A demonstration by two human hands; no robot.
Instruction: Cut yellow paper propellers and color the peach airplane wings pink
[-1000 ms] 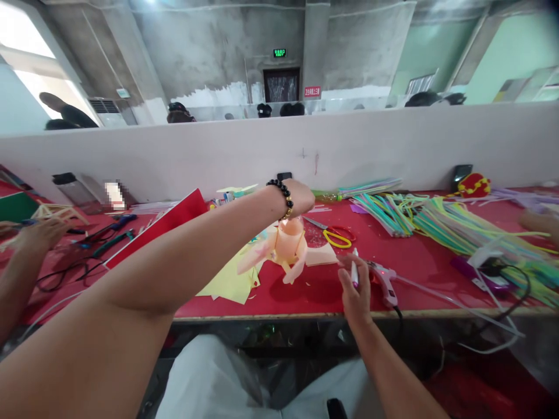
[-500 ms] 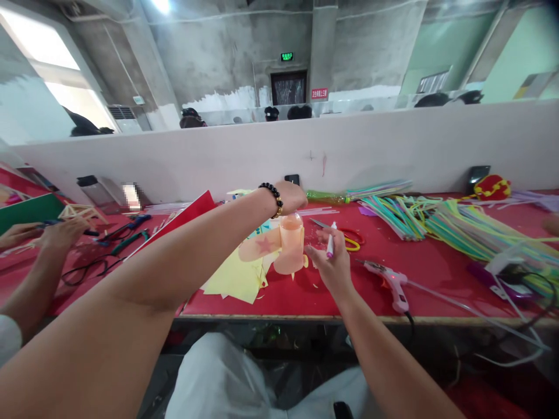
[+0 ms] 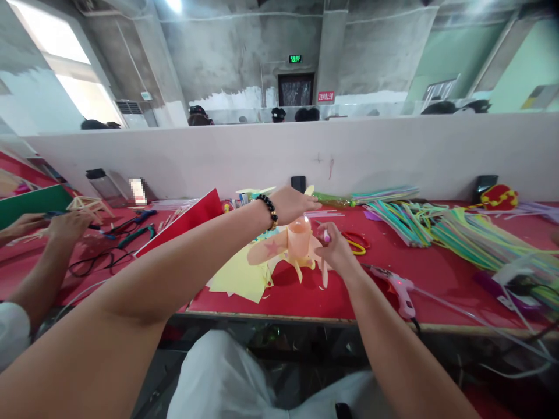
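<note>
A peach paper craft [image 3: 299, 241], a cylinder with fins and a red star on one wing, hangs just above the red table [image 3: 305, 294]. My left hand [image 3: 293, 202], with a black bead bracelet [image 3: 267, 209] on the wrist, reaches over its top and holds it from above. My right hand [image 3: 335, 251] is closed on a pink-tipped marker [image 3: 325, 235] and touches the craft's right side.
Yellow paper sheets [image 3: 238, 276] lie under the craft. Scissors [image 3: 356, 241] and a pink glue gun [image 3: 399, 288] lie to the right, with bundles of coloured straws [image 3: 454, 230] beyond. A red board [image 3: 187, 221] leans at the left, where another person's hands [image 3: 65, 224] work.
My right hand left the glue gun on the table, carried the marker up and left, and now touches the craft. The craft has turned in my left hand.
</note>
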